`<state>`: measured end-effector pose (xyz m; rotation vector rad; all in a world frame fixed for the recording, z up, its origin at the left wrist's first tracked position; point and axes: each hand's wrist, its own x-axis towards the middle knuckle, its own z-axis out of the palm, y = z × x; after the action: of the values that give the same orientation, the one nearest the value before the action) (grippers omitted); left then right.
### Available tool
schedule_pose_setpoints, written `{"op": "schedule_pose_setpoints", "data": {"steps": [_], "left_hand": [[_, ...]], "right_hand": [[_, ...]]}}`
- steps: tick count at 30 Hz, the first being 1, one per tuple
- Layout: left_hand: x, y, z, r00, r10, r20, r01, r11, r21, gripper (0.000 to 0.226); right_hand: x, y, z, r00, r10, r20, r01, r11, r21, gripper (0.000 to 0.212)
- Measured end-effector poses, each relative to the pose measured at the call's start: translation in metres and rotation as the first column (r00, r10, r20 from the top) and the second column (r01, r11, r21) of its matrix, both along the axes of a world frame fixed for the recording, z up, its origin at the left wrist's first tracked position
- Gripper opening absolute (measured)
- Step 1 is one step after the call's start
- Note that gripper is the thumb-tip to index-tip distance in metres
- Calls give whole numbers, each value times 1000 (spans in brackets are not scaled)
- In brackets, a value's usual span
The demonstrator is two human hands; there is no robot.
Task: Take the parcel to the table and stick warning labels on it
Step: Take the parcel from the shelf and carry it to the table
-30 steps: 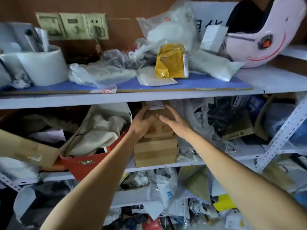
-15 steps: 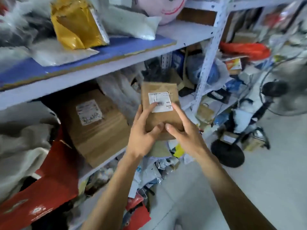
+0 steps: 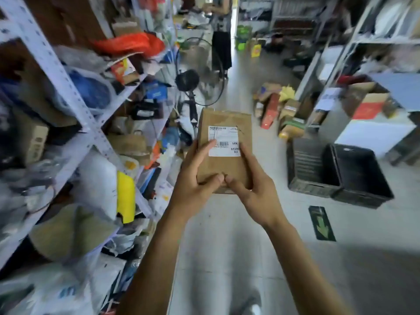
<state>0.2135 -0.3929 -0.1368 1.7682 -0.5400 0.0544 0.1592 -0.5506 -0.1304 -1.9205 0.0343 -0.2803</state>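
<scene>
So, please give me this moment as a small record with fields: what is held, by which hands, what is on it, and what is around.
held item: brown parcel, off the shelf, carried in the aisle
left hand: grips the parcel's left side, thumb on its front
right hand: grips the right side, thumb on its front
on parcel: white shipping label with barcode; no warning label visible
left of aisle: cluttered shelving
right, on floor: black crates
ahead: standing fan

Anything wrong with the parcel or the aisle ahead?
The parcel looks intact, its shipping label flat. Loose boxes lie heaped on the floor right of the aisle, a possible trip hazard.
</scene>
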Motion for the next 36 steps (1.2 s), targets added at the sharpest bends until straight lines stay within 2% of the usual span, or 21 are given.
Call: {"op": "schedule_pose_setpoints", "data": {"steps": [6,15,20,25,29,31,36], "left_hand": [[2,-191,-10,950,-311,-40,306,948,-88,66],[-5,-414,-39,751,-652,-105,653,757,-23,65],[26,-538,-56,640,-754,-147,760,649,-23,65],[61,-672,-52,523,-846,-107,848,529,-38,64],[78,-769,-46,419,-898,-134,901,430,-62,64],[80,-812,-45,393,-907,-152,914,403,-43,66],[78,-921,-49,251,-948,-194,967,253,14,84]], "right_hand": [[-40,-173,-9,948,-319,-16,318,946,-63,75],[-96,-344,-37,724,-681,-108,682,731,-38,76],[-81,-443,-49,615,-780,-117,783,622,-25,74],[-52,-555,-48,486,-868,-98,870,491,-34,71],[-36,-635,-41,383,-919,-93,918,389,-73,70],[-34,-674,-40,345,-933,-98,929,355,-109,70],[-42,-782,-46,305,-943,-135,942,319,-107,73]]}}
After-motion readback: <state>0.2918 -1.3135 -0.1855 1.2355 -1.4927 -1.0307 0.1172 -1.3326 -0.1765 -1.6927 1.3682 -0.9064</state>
